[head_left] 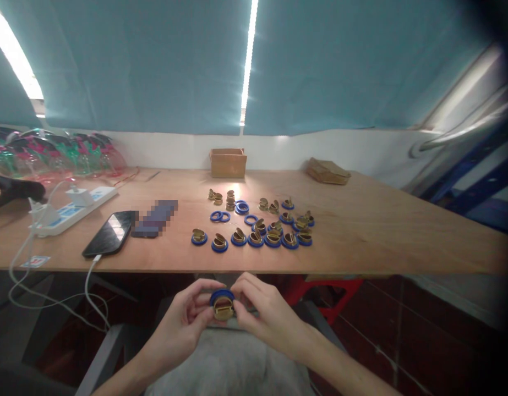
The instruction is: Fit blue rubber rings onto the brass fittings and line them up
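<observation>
Over my lap, below the table's front edge, a round gold flip-lid metal fitting (pixel 223 311) is gripped between my two hands. A blue ring (pixel 222 295) sits around its far side; whether it is fully seated I cannot tell. My left hand (pixel 191 313) pinches the left side with thumb and fingers. On the right side, the fingers and thumb of my right hand (pixel 260 308) close on the ring and the fitting. Several like fittings with blue rings (pixel 273 237) stand on the table ahead, lids tilted up. Loose blue rings (pixel 241 207) and bare gold fittings (pixel 230 200) lie behind them.
A phone (pixel 110 234) with a white cable lies left, beside a blurred dark object (pixel 155 220) and a power strip (pixel 78 212). A small cardboard box (pixel 228 163) and a folded brown bag (pixel 328 171) stand at the back. A red stool (pixel 336 294) is under the table.
</observation>
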A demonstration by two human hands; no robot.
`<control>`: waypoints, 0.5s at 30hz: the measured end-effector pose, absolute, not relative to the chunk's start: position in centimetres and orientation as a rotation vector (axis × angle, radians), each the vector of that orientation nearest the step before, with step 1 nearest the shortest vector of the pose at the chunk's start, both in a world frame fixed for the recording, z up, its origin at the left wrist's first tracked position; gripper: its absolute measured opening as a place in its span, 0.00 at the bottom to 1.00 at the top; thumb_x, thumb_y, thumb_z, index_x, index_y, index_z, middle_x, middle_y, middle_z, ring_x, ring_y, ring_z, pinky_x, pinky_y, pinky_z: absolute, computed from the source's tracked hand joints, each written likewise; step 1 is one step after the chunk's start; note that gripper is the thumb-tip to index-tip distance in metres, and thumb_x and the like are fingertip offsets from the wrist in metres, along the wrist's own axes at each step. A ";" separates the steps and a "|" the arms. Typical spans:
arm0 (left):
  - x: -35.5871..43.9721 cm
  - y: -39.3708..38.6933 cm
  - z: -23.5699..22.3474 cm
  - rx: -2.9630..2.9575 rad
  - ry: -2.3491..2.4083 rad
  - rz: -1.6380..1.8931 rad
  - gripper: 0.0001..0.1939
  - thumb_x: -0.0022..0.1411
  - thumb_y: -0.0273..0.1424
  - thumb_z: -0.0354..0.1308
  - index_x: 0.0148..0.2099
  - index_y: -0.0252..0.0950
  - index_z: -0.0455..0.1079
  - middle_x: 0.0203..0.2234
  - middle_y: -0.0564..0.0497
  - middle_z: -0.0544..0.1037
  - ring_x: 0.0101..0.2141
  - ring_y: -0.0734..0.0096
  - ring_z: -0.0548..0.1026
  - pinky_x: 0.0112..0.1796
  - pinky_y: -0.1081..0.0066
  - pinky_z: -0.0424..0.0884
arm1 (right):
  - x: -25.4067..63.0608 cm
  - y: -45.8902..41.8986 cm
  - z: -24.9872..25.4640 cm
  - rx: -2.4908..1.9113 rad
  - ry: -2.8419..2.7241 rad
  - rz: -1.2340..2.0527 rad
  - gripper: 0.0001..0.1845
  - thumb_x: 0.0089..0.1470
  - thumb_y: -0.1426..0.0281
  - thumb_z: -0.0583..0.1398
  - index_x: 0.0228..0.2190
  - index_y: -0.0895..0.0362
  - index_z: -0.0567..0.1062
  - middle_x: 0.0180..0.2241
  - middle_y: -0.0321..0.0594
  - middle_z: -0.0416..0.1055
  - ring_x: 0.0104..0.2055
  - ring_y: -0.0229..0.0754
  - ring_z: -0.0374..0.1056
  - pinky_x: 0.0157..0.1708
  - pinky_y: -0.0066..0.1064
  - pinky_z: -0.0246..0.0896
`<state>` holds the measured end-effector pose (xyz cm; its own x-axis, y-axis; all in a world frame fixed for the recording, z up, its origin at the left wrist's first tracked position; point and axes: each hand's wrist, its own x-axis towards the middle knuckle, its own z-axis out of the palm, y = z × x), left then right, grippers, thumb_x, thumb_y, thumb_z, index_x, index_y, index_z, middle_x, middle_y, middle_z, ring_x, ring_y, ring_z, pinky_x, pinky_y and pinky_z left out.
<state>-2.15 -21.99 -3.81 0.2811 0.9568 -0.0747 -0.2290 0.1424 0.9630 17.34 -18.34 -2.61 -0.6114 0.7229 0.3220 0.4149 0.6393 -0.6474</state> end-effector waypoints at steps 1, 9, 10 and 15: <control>-2.1 -22.0 -3.9 1.067 0.887 1.042 0.17 0.58 0.35 0.66 0.48 0.35 0.71 0.37 0.45 0.82 0.37 0.61 0.81 0.39 0.65 0.77 | 17.3 -18.3 -2.6 -0.902 -2.282 0.717 0.06 0.53 0.79 0.56 0.30 0.56 0.68 0.31 0.35 0.65 0.31 0.38 0.63 0.29 0.28 0.57; -1.8 -21.9 -4.0 0.997 0.882 0.942 0.22 0.56 0.41 0.67 0.49 0.35 0.72 0.39 0.44 0.81 0.40 0.59 0.80 0.42 0.62 0.75 | 17.7 -17.8 -1.9 -1.065 -2.186 1.056 0.05 0.58 0.74 0.55 0.30 0.57 0.68 0.29 0.34 0.68 0.31 0.38 0.63 0.30 0.28 0.58; -1.7 -21.9 -4.0 0.988 0.881 0.917 0.21 0.56 0.41 0.67 0.48 0.35 0.73 0.39 0.44 0.81 0.39 0.60 0.80 0.43 0.62 0.74 | 17.8 -17.8 -1.9 -1.069 -2.168 1.063 0.06 0.59 0.74 0.54 0.30 0.57 0.68 0.29 0.35 0.68 0.31 0.38 0.64 0.31 0.28 0.58; -1.5 -21.9 -4.3 0.984 0.798 0.878 0.20 0.59 0.41 0.66 0.49 0.35 0.72 0.37 0.44 0.82 0.38 0.62 0.81 0.42 0.64 0.73 | 17.7 -17.9 -1.9 -1.022 -2.094 1.242 0.08 0.63 0.70 0.52 0.33 0.56 0.68 0.23 0.30 0.65 0.24 0.35 0.60 0.24 0.25 0.54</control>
